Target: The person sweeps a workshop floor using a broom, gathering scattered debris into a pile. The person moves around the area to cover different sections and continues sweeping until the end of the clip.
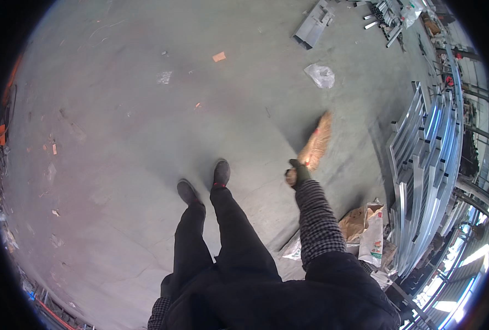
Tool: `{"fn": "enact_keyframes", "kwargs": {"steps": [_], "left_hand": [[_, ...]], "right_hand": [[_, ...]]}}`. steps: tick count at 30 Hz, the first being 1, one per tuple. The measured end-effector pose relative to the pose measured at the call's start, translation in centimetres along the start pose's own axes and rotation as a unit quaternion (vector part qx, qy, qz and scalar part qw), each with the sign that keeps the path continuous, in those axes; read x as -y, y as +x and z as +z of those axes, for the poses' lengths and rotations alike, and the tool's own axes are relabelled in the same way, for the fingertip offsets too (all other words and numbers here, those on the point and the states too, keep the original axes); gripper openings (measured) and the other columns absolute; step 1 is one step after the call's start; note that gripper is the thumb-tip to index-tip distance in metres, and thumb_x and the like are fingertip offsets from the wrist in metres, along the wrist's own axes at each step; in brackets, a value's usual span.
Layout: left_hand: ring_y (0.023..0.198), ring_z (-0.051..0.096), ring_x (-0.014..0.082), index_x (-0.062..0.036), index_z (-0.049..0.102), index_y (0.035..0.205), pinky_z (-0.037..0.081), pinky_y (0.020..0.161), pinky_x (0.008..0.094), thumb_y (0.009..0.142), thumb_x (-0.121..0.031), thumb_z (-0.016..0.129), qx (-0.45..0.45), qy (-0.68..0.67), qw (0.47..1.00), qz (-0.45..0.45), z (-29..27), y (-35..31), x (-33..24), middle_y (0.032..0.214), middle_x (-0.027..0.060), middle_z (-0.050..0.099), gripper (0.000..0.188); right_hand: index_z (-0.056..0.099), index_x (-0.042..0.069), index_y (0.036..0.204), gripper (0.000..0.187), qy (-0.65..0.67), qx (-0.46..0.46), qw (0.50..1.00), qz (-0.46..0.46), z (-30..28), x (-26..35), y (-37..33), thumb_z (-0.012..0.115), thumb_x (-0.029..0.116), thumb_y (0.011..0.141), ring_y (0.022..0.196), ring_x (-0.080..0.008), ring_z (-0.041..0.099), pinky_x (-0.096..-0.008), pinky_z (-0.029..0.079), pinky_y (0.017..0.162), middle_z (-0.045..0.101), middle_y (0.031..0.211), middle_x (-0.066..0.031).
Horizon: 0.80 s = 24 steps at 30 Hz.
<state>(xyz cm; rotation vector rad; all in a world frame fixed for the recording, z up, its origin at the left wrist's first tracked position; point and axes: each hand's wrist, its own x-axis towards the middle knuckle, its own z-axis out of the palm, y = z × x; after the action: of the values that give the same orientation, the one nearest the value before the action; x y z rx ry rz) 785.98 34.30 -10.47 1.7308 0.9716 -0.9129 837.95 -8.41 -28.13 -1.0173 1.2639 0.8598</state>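
Observation:
My right hand (300, 174), in a dark green glove, is closed around the handle end of a short straw broom (317, 142). The broom's tan bristles fan out away from me, above the grey floor, with small red bands along it. Motion blurs the broom and hand a little; I cannot tell whether the bristles touch the floor. Down at my left side, my left hand (166, 286) hangs close to my thigh, dark and partly covered by my body and sleeve. Its fingers cannot be made out.
Ahead of the broom lie a clear plastic bag (321, 76) and a grey metal channel (314, 25). Silver metal frames (426, 170) lean along the right. Paper sacks (371, 234) stand beside my right arm. An orange scrap (218, 56) and other litter dot the floor.

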Motion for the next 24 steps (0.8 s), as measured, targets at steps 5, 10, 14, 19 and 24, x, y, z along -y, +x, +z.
{"fn": "enact_keyframes", "kwargs": {"steps": [5,10,14,19,24], "left_hand": [[0.086,0.063,0.0389,-0.0038,0.064,0.110,0.049,0.071,0.0479,0.095,-0.027,0.053,0.058,0.127,0.990,0.018,1.9,3.3,3.9,0.094,0.0220,0.066,0.029],[0.084,0.062,0.0402,-0.0041,0.063,0.110,0.048,0.069,0.0507,0.094,-0.025,0.053,0.022,0.142,0.981,0.131,3.2,7.1,7.1,0.089,0.0230,0.066,0.028],[0.081,0.063,0.0402,-0.0053,0.064,0.109,0.048,0.067,0.0510,0.094,-0.026,0.052,-0.006,0.090,0.991,0.095,2.3,8.5,5.1,0.087,0.0224,0.065,0.028],[0.077,0.063,0.0385,-0.0050,0.064,0.105,0.049,0.067,0.0484,0.096,-0.028,0.048,-0.029,0.097,0.977,0.190,-1.7,8.3,-1.3,0.081,0.0196,0.065,0.029],[0.076,0.061,0.0374,-0.0075,0.064,0.103,0.048,0.068,0.0481,0.100,-0.036,0.041,0.009,0.129,0.986,0.108,-3.7,8.8,-9.1,0.080,0.0170,0.065,0.037]], "right_hand": [[0.039,0.003,0.124,0.061,-0.155,-0.040,0.981,-0.110,9.7,-15.1,4.8,0.075,0.027,0.081,0.057,-0.0281,0.058,-0.0449,0.049,0.048,0.056,0.083,-0.0162],[0.027,-0.012,0.143,0.097,-0.427,0.129,0.895,-0.024,20.5,-27.2,-5.3,0.074,0.041,0.078,0.123,-0.0338,0.053,-0.0378,0.038,0.107,0.056,0.126,-0.0310],[0.013,0.000,0.153,0.104,-0.501,0.216,0.823,-0.157,28.4,-25.9,-14.0,0.076,0.032,0.077,0.096,-0.0292,0.065,-0.0355,0.052,0.085,0.063,0.118,-0.0165],[0.024,0.005,0.152,0.083,-0.341,0.396,0.852,-0.037,29.9,-16.1,-18.1,0.069,0.023,0.085,0.102,-0.0121,0.053,-0.0305,0.044,0.088,0.055,0.103,-0.0045],[0.023,0.005,0.153,0.086,-0.301,0.371,0.868,-0.137,27.6,-8.1,-21.0,0.071,0.022,0.084,0.132,-0.0211,0.042,-0.0332,0.036,0.107,0.044,0.143,-0.0126]]}}
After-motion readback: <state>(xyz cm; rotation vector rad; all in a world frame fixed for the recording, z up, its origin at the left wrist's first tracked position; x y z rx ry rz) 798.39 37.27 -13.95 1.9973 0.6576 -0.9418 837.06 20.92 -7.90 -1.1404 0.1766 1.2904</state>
